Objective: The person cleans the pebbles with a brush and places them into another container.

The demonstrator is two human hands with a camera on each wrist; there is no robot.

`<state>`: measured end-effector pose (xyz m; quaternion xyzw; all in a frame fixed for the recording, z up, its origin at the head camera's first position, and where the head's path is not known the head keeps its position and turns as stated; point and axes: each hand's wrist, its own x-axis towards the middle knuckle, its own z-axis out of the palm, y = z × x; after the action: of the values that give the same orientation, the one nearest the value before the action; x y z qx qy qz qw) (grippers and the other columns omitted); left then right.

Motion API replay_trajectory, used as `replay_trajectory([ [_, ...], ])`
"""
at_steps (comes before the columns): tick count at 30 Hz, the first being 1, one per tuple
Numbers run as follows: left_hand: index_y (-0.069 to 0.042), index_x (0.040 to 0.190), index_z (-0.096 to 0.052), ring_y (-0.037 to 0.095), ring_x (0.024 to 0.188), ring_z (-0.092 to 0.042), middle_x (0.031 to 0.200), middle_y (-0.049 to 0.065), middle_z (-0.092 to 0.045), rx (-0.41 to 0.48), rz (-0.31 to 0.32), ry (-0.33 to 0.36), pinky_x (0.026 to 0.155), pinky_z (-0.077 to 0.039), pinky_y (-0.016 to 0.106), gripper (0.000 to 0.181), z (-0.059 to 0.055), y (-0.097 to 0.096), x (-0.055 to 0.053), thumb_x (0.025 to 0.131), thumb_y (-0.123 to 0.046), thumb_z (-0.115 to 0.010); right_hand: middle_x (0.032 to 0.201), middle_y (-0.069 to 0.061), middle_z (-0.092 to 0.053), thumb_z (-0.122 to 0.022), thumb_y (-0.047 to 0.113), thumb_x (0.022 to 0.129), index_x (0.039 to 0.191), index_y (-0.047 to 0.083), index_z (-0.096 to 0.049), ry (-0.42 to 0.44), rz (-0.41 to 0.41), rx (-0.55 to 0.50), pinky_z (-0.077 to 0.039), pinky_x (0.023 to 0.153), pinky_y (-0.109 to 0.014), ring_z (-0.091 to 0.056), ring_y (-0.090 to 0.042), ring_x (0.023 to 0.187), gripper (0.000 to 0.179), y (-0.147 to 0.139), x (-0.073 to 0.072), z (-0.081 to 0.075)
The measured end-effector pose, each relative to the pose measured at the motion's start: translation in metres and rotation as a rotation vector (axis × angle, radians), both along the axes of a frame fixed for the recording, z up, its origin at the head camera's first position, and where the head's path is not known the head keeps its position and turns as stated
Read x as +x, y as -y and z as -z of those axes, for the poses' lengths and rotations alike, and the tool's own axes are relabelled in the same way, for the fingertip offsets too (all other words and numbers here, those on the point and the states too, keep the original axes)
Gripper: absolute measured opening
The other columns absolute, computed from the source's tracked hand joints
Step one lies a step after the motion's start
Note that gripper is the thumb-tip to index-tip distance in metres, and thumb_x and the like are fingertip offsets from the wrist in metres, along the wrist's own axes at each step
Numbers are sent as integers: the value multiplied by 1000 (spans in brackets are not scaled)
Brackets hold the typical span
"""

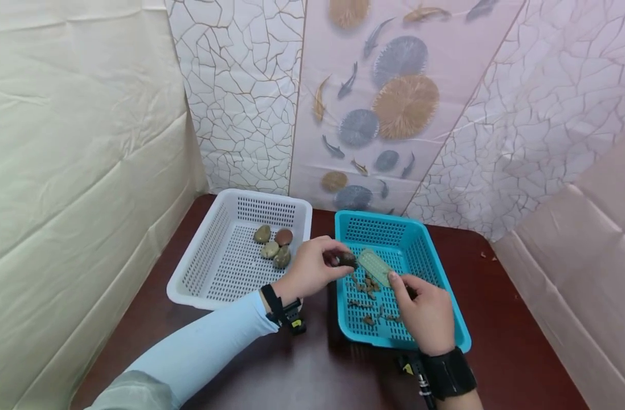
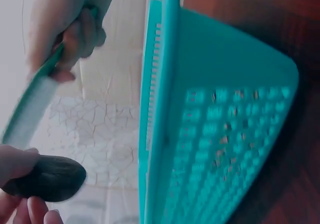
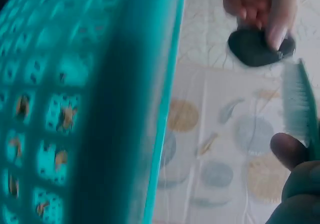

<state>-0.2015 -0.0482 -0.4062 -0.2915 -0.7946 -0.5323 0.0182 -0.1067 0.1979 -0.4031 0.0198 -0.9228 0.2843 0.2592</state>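
My left hand (image 1: 312,266) pinches a dark, smooth stone (image 1: 348,260) between thumb and fingers, above the left side of a turquoise basket (image 1: 447,285). My right hand (image 1: 427,312) grips the handle of a pale green brush (image 1: 375,266), its thumb lying along the back. In the right wrist view the brush's white bristles (image 3: 296,102) point towards the stone (image 3: 257,49) and are very close to it; contact is hard to tell. The left wrist view shows the stone (image 2: 57,179) with the blurred brush (image 2: 32,109) just above it. Small brown crumbs (image 1: 366,286) lie in the turquoise basket.
A white slotted basket (image 1: 189,299) stands to the left, with several rounded stones (image 1: 270,249) inside near its right wall. Both baskets rest on a dark red-brown table (image 1: 312,364). Cloth-covered walls (image 1: 87,142) close in the back and sides. A few crumbs (image 1: 483,255) lie on the table at right.
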Motion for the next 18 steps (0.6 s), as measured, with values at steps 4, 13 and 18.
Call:
replay_trajectory([
  [4, -13, 127, -80, 13, 94, -69, 106, -1, -73, 21, -21, 34, 83, -61, 32, 30, -1, 24, -5, 100, -24, -85, 56, 4, -39, -69, 31, 112, 77, 19, -72, 7, 30, -16, -27, 48, -35, -37, -15, 52, 37, -5, 7, 3],
  [13, -10, 143, -72, 18, 86, -64, 104, 6, -73, -193, -118, 66, 72, -53, 35, 35, -6, 87, -38, 112, -25, -68, 57, 6, -40, -71, 30, 111, 87, 15, -79, 0, 66, -6, -25, 49, -34, -34, -14, 51, 29, -16, 15, -4],
  [18, -6, 127, -75, 19, 76, -62, 101, 9, -74, -414, -149, 106, 68, -51, 35, 22, -3, 123, -70, 112, -18, -66, 58, 4, -45, -70, 32, 111, 92, 13, -82, 34, 86, 1, -28, 50, -35, -39, -16, 53, 30, -22, 12, -7],
])
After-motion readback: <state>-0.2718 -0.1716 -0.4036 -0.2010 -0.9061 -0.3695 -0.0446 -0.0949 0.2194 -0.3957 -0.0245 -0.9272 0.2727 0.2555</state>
